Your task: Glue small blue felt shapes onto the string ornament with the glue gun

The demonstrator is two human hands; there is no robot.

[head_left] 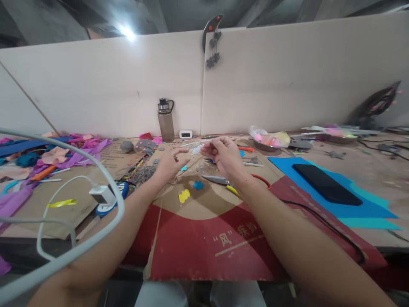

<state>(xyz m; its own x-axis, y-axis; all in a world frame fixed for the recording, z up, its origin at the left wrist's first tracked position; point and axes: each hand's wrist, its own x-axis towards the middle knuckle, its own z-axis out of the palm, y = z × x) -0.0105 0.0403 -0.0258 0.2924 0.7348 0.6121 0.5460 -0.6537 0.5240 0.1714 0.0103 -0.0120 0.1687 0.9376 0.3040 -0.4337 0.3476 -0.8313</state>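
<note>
My left hand (171, 163) is over the cardboard, index finger and thumb apart, and I see nothing between them. Opposite it, my right hand (225, 157) has its thumb and fingertips pinched together. Whatever is in that pinch is too small and blurred to name. Some clear, whitish plastic (195, 148) shows between the hands; I cannot tell whether it touches the right fingertips. Below the hands lie a blue star-shaped cutout (198, 185) and a yellow cutout (184, 195). Scissors (217, 179) with red handles are partly hidden behind my right wrist.
Tangled grey yarn (143, 175) lies left of my hands. A water bottle (166, 121) stands against the white partition (128, 85). Coloured fabric scraps (57, 153) cover the far left. At right, a black phone (326, 184) rests on blue sheets (372, 209). A white cable (119, 204) arcs across the left foreground.
</note>
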